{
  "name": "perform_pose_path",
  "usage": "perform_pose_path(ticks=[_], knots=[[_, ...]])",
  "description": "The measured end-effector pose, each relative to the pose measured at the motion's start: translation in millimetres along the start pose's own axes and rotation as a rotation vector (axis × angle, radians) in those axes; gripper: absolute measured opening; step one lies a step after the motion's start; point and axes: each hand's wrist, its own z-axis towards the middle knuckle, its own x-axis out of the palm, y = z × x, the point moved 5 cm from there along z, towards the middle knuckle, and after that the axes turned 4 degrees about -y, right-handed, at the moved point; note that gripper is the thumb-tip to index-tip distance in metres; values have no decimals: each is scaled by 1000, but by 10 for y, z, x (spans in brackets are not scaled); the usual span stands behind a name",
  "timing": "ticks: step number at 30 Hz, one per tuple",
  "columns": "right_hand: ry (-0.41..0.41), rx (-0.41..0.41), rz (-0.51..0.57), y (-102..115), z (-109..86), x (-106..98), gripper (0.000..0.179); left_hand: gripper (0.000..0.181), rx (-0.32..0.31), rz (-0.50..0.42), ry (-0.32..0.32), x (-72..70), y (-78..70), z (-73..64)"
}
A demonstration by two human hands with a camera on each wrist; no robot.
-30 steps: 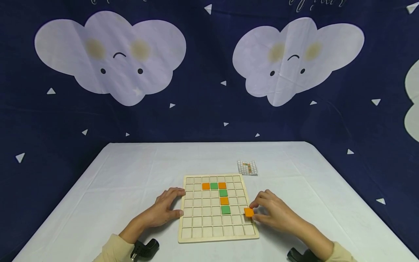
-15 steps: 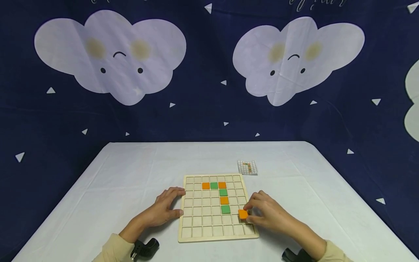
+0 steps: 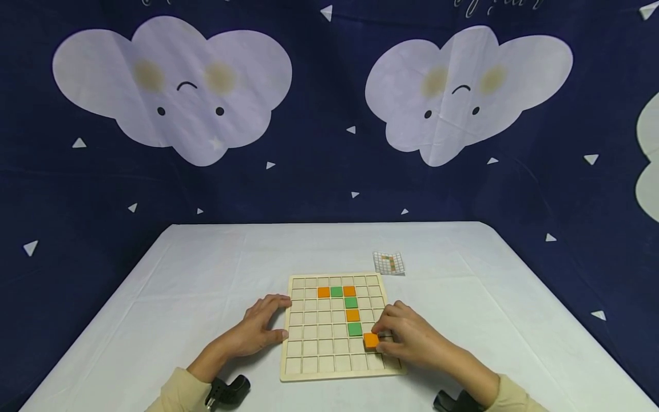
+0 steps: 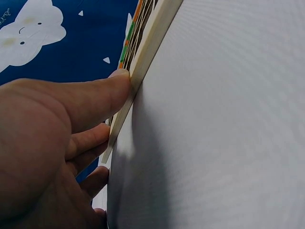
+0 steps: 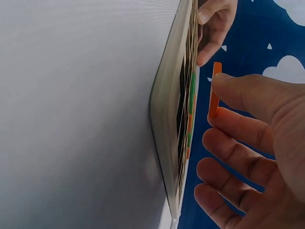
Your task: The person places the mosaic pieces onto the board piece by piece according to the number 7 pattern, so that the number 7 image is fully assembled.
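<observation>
A wooden grid board (image 3: 309, 349) lies on the white table, holding a bent line of orange and green square tiles, among them a green tile (image 3: 355, 329) at its lower end. Between thumb and index finger my right hand (image 3: 412, 337) pinches an orange tile (image 3: 370, 341) over the board's right part. In the right wrist view that orange tile (image 5: 216, 90) is edge-on, raised off the board. My left hand (image 3: 254, 329) touches the board's left edge with thumb and fingertips, its fingers extended; the left wrist view shows the thumb (image 4: 102, 98) against the rim.
Behind the board's far right corner lies a small printed card (image 3: 389, 264) with a grid pattern. A dark blue cloth with clouds (image 3: 329, 189) hangs behind the white table (image 3: 216, 257). Black wrist devices (image 3: 229, 392) sit at both wrists.
My right hand has moved left over the board, carrying the orange tile from the right edge toward the column below the lowest green tile. The left hand and board have stayed put.
</observation>
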Motion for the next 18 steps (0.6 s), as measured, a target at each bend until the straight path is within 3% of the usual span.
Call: perform_pose_path(ticks=[18], knots=[[26, -23, 15, 91, 80, 82, 15, 54, -2, -1, 1, -4, -13, 1]])
